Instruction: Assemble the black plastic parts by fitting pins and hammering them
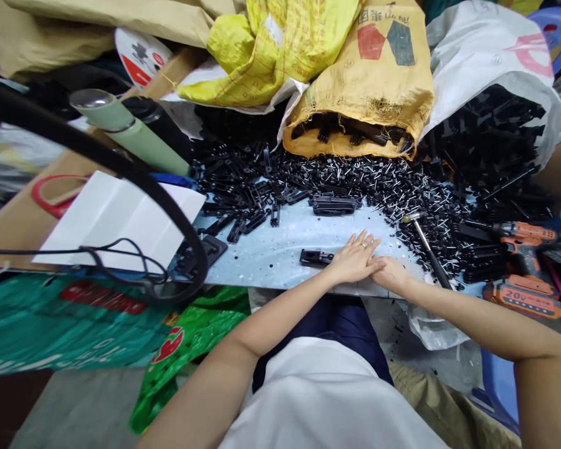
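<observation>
My left hand (354, 257) lies palm down near the table's front edge, its fingers stretched out. Under and beside its wrist side a black plastic part (314, 257) sticks out to the left; the rest of it is covered. My right hand (391, 274) meets the left one at the thumb side. Its fingers look curled together, and whatever they may hold is hidden. Beyond the hands, a stack of long black parts (335, 204) sits on the light blue tabletop (271, 252). To the right rests a small hammer (431, 252), handle towards me.
Loose black-headed pins (378, 181) and black plastic pieces (247, 193) are heaped behind. An orange cordless drill (523, 296) lies at right. Open sacks of black parts, including a yellow sack (378, 81), line the back. A green bottle (140, 137) and a black cable arm (135, 174) stand left.
</observation>
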